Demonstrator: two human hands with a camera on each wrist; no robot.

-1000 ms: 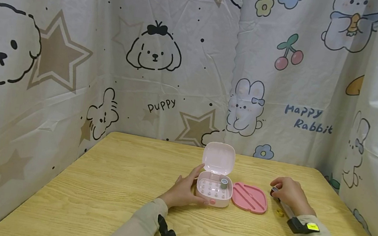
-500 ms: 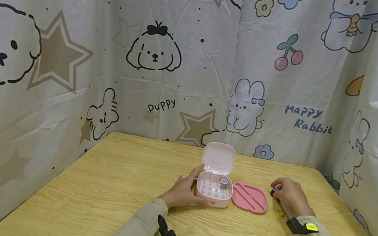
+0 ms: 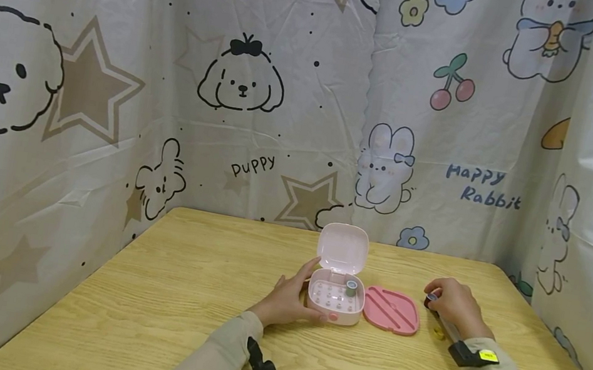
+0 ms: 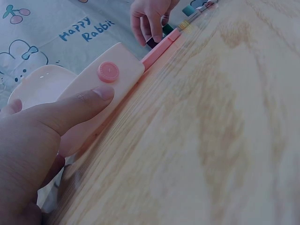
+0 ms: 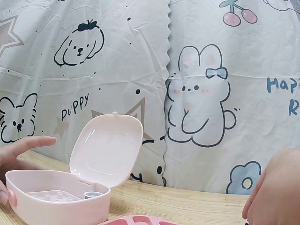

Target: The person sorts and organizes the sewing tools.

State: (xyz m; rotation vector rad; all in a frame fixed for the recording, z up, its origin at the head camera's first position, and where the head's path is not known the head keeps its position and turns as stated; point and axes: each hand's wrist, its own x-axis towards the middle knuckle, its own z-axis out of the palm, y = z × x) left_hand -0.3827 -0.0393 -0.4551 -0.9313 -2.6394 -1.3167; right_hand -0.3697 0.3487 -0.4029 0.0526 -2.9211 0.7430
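A pale pink box (image 3: 347, 317) stands on the table with its lid (image 3: 343, 248) raised, and several small pegs line its floor. At its back right corner one grey-green thread spool (image 3: 351, 289) stands upright. My left hand (image 3: 283, 297) holds the box from the left, thumb along the front below the round pink button (image 4: 108, 71). To the right, my right hand (image 3: 456, 305) pinches a small dark thread spool (image 3: 431, 299) at the tabletop; its fingers partly cover it. In the right wrist view only the side of that hand shows.
A flat pink tray (image 3: 392, 312) with divided slots lies against the box's right side. Beyond it, by my right wrist, are a small yellow item (image 3: 438, 334) and other small pieces partly hidden by the hand. Printed curtains (image 3: 257, 141) surround the table (image 3: 173, 294).
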